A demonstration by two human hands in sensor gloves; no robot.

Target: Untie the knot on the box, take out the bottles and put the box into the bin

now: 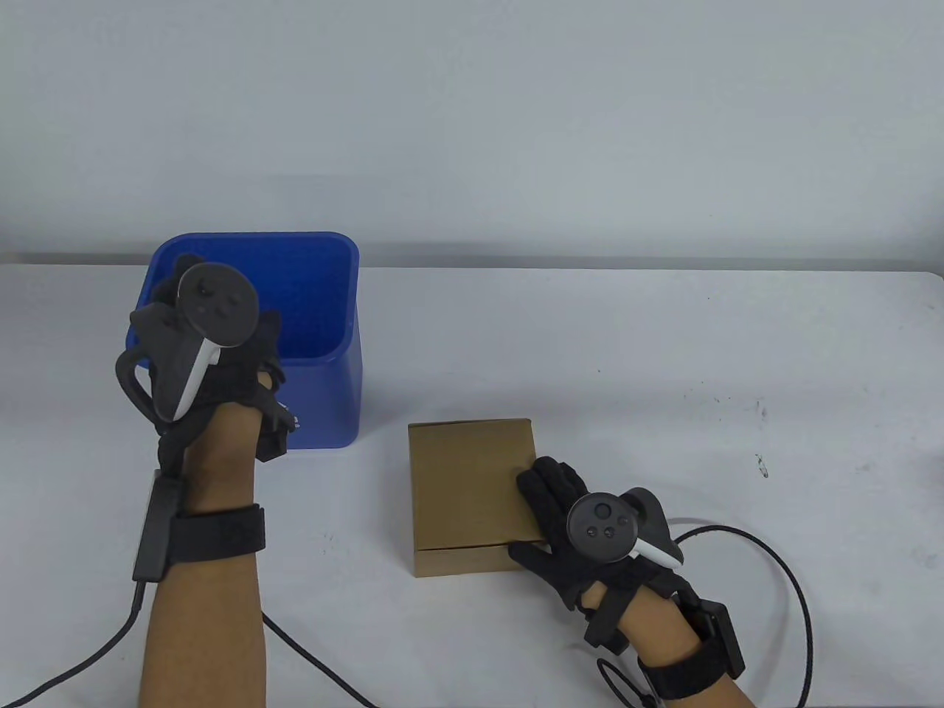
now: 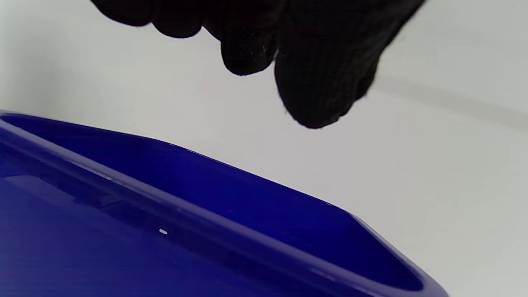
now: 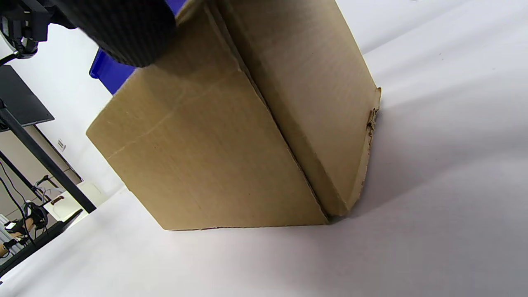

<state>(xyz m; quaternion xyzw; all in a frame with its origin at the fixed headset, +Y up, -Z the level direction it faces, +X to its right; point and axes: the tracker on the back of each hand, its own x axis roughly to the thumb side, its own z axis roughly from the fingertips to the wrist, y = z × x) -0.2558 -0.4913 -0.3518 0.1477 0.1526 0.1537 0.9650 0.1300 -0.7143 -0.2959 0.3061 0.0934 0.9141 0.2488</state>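
Observation:
A closed brown cardboard box (image 1: 464, 487) lies on the white table, right of a blue bin (image 1: 354, 258). No string and no bottles show in any view. My right hand (image 1: 549, 494) rests on the box's near right corner. Its fingers lie straight on the lid and its thumb runs along the front face. The right wrist view shows the box (image 3: 214, 156) close up, with one gloved fingertip (image 3: 123, 29) against it. My left hand (image 1: 243, 369) hangs raised over the bin's near left part. In the left wrist view its fingers (image 2: 317, 82) droop loosely above the bin rim (image 2: 247, 181) and hold nothing.
Black cables (image 1: 774, 560) loop on the table near my right wrist and trail from my left wrist at the bottom edge. A few dark specks (image 1: 761, 464) mark the table at the right. A pale wall stands behind the table's far edge.

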